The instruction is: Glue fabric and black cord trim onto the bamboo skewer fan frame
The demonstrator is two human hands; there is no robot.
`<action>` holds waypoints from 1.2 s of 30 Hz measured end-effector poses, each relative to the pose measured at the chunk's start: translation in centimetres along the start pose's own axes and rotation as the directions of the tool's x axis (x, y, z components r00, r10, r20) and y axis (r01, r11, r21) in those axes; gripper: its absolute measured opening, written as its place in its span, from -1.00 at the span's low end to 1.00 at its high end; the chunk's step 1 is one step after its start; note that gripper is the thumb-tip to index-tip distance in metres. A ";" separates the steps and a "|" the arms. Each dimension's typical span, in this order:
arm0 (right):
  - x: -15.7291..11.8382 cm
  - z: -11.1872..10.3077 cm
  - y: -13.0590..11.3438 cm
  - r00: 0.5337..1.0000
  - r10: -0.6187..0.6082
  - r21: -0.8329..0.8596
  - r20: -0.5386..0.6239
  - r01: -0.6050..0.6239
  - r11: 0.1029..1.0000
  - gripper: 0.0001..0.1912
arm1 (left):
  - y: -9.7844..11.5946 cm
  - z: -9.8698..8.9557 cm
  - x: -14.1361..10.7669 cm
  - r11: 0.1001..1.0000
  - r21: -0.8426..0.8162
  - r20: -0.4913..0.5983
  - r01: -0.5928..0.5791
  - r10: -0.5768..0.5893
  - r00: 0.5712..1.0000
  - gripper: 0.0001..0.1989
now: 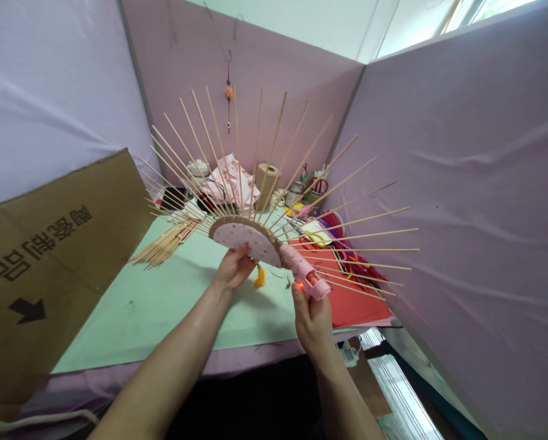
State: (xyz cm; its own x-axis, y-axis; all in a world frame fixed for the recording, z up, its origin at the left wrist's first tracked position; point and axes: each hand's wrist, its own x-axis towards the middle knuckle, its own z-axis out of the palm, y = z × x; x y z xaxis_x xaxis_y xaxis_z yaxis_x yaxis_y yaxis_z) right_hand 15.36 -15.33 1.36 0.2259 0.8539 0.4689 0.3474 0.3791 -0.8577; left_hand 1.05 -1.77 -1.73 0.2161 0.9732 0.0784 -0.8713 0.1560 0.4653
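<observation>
My left hand grips the lower edge of a round disc covered in pale cloth with pink dots. Twine-like trim runs along the disc's upper rim, and many thin wooden sticks fan outward from it. A pink hot glue gun is in my right hand, its tip end at the disc's right edge; a small red light glows on it. Below the disc hangs a yellow tassel. Where the nozzle meets the rim is hidden.
A bundle of sticks lies on the green tabletop. Red sheets and coloured pipe cleaners are at right. Behind stand a twine spool, dotted cloth and jars. A cardboard sheet leans at left.
</observation>
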 end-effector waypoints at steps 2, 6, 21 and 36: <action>-0.1 0.0 0.1 1.000 0.001 0.005 0.003 -0.001 1.000 -0.56 | 0.0 0.0 0.0 1.000 0.003 -0.009 0.003 -0.003 1.000 -0.62; -0.1 -0.1 0.0 1.000 -0.001 -0.030 -0.029 0.000 1.000 -0.65 | 0.0 -0.1 0.1 1.000 0.007 -0.034 -0.004 0.004 0.999 -0.68; -0.1 -1.7 -0.3 0.993 0.117 -0.627 0.033 -0.071 0.776 -0.78 | 0.9 0.1 0.9 0.983 -0.013 -0.135 -0.182 0.179 0.975 -0.60; 2.0 -0.3 7.2 0.976 0.219 -0.939 0.016 -0.060 0.339 -0.64 | 0.5 0.1 1.0 0.981 0.099 -0.094 -0.164 0.174 0.980 -0.54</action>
State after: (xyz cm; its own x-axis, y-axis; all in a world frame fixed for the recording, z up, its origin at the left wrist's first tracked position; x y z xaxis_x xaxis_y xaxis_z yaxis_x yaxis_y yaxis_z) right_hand 18.59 -10.96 -3.82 0.2815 0.9220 0.2659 0.9586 -0.2579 -0.1206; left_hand 0.83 -0.75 -1.34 0.0192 0.9970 0.0748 -0.8468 -0.0235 0.5314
